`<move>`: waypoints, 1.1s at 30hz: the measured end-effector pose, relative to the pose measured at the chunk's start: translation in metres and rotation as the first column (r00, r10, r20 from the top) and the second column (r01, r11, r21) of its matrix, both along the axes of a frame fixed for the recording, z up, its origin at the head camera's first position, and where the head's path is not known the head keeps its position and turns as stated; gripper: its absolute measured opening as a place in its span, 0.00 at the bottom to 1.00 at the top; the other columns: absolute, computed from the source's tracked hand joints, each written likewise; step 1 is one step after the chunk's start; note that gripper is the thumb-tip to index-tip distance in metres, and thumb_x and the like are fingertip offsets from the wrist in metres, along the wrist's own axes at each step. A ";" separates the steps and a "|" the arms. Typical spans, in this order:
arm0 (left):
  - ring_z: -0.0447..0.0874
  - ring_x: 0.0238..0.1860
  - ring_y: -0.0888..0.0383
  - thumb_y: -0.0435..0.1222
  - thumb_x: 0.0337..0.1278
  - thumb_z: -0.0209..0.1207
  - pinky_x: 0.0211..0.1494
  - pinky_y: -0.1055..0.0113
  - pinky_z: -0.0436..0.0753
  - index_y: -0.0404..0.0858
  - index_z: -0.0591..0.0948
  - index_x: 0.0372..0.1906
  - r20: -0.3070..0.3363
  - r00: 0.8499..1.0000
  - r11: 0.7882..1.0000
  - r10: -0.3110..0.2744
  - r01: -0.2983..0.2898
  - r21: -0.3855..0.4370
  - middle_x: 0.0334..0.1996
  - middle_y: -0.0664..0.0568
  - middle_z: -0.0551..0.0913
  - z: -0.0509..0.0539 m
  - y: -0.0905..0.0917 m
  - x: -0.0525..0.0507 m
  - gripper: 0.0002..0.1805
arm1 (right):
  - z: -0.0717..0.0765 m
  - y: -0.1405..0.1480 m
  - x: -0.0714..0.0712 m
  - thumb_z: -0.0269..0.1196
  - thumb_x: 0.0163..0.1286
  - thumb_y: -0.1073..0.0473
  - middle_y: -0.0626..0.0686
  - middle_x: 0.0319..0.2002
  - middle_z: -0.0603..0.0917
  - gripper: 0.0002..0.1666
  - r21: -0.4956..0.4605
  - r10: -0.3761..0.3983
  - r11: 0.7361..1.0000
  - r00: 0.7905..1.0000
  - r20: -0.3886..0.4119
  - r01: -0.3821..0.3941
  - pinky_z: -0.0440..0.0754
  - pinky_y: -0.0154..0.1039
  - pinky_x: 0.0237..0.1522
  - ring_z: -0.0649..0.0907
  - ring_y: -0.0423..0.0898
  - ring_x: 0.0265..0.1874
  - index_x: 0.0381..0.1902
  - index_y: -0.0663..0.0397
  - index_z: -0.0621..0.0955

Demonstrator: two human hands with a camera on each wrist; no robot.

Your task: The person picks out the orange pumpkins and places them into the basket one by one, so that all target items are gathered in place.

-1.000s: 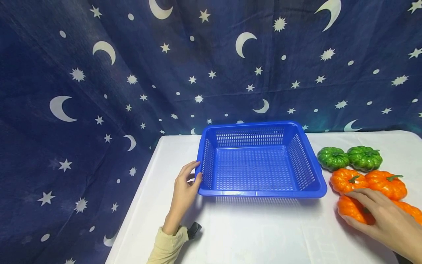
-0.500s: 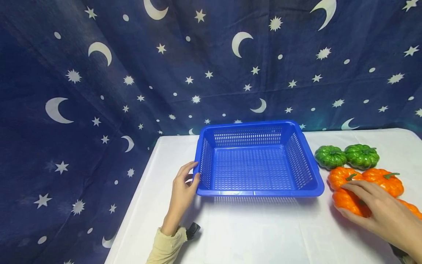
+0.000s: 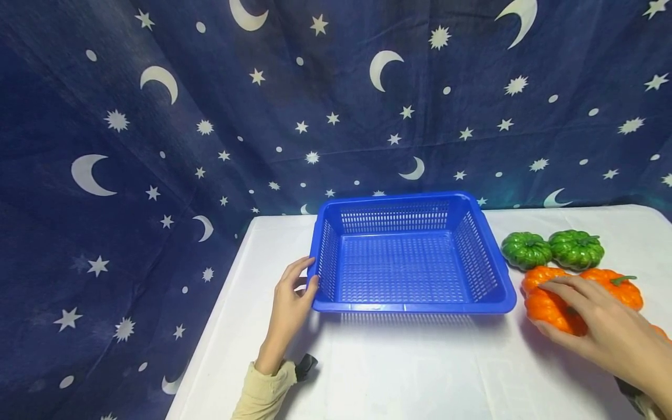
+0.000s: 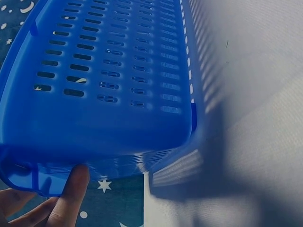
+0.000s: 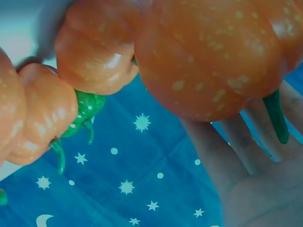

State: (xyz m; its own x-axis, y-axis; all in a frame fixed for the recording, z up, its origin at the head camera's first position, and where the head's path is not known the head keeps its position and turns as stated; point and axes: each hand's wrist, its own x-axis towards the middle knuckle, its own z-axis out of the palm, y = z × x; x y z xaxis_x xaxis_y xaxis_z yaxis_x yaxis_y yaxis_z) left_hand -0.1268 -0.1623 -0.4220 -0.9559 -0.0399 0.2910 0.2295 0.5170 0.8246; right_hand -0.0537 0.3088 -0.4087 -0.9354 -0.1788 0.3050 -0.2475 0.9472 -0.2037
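At the right of the white table [image 3: 409,373], an orange pumpkin [image 3: 548,312] sits within the right hand [image 3: 611,335], gripped between curled fingers and thumb (whether its underside is off the table cannot be told). Risk noted: its glossy, rounded ribs could slip if the hold is too light. A low sideways move might knock the second orange pumpkin [image 3: 541,275] close behind, or strike the blue basket [image 3: 409,308]. The left hand [image 3: 291,300] pinches that basket's left rim; a hard pull there would probably drag it. Pose: right hand back uppermost, arm entering from lower right; left forearm reaching forward, thumb nearest.
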 end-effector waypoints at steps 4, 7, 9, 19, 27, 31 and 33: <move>0.87 0.44 0.48 0.31 0.64 0.60 0.42 0.66 0.88 0.40 0.80 0.61 0.000 1.000 1.000 -0.003 0.003 0.003 0.64 0.46 0.77 0.000 0.000 0.000 0.20 | 0.006 -0.001 -0.001 0.81 0.37 0.41 0.68 0.51 0.77 0.43 0.021 0.009 1.000 1.000 -0.007 -0.009 0.72 0.77 0.46 0.71 0.68 0.51 0.48 0.62 0.81; 0.87 0.44 0.46 0.30 0.64 0.61 0.42 0.67 0.88 0.39 0.80 0.61 0.000 1.000 1.000 -0.011 0.011 0.016 0.64 0.46 0.76 -0.001 -0.001 0.000 0.20 | 0.011 -0.001 -0.002 0.81 0.37 0.42 0.67 0.51 0.77 0.43 0.015 0.035 0.999 0.999 -0.038 -0.035 0.74 0.75 0.44 0.72 0.66 0.51 0.48 0.61 0.81; 0.87 0.44 0.46 0.31 0.64 0.60 0.42 0.67 0.88 0.39 0.80 0.61 -0.003 1.000 1.000 -0.015 0.015 0.023 0.64 0.46 0.76 -0.001 0.000 0.000 0.20 | 0.014 0.000 -0.003 0.81 0.37 0.42 0.65 0.51 0.78 0.43 0.001 0.065 0.998 0.995 -0.072 -0.065 0.74 0.72 0.44 0.73 0.64 0.51 0.48 0.60 0.81; 0.87 0.43 0.48 0.30 0.64 0.60 0.42 0.66 0.88 0.39 0.80 0.61 -0.008 1.000 1.000 -0.015 0.015 0.023 0.63 0.45 0.77 -0.001 0.000 0.001 0.20 | 0.022 -0.003 -0.002 0.81 0.39 0.44 0.59 0.52 0.78 0.42 -0.056 0.118 0.990 0.980 -0.161 -0.128 0.73 0.52 0.56 0.74 0.59 0.51 0.51 0.55 0.81; 0.87 0.43 0.48 0.30 0.64 0.60 0.41 0.66 0.89 0.39 0.80 0.61 -0.006 1.000 1.000 -0.008 0.009 0.023 0.63 0.45 0.77 -0.001 -0.001 0.001 0.20 | 0.027 -0.007 -0.003 0.80 0.41 0.46 0.59 0.53 0.78 0.40 -0.092 0.118 0.987 0.981 -0.157 -0.133 0.70 0.58 0.59 0.74 0.61 0.52 0.52 0.55 0.80; 0.87 0.43 0.48 0.30 0.64 0.60 0.41 0.66 0.89 0.39 0.80 0.61 0.000 1.000 1.000 -0.004 0.004 0.021 0.63 0.46 0.77 0.000 -0.001 0.001 0.20 | 0.032 -0.010 -0.006 0.81 0.39 0.47 0.59 0.52 0.78 0.40 -0.076 0.105 0.990 0.984 -0.146 -0.117 0.75 0.65 0.44 0.75 0.61 0.51 0.51 0.55 0.81; 0.87 0.43 0.48 0.30 0.64 0.61 0.41 0.66 0.89 0.39 0.80 0.61 0.000 1.000 1.000 -0.003 0.003 0.024 0.63 0.46 0.77 0.000 -0.001 0.001 0.20 | 0.034 -0.011 -0.007 0.81 0.38 0.46 0.60 0.51 0.78 0.41 -0.060 0.091 0.993 0.987 -0.135 -0.100 0.76 0.67 0.43 0.75 0.61 0.50 0.51 0.55 0.81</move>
State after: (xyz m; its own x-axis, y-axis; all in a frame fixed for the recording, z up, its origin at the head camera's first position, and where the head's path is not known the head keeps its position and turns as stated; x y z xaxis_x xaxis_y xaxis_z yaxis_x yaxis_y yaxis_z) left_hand -0.1255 -0.1630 -0.4219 -0.9560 -0.0444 0.2900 0.2308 0.4964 0.8369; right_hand -0.0605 0.2973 -0.3743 -0.8658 -0.2409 0.4386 -0.3653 0.9033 -0.2249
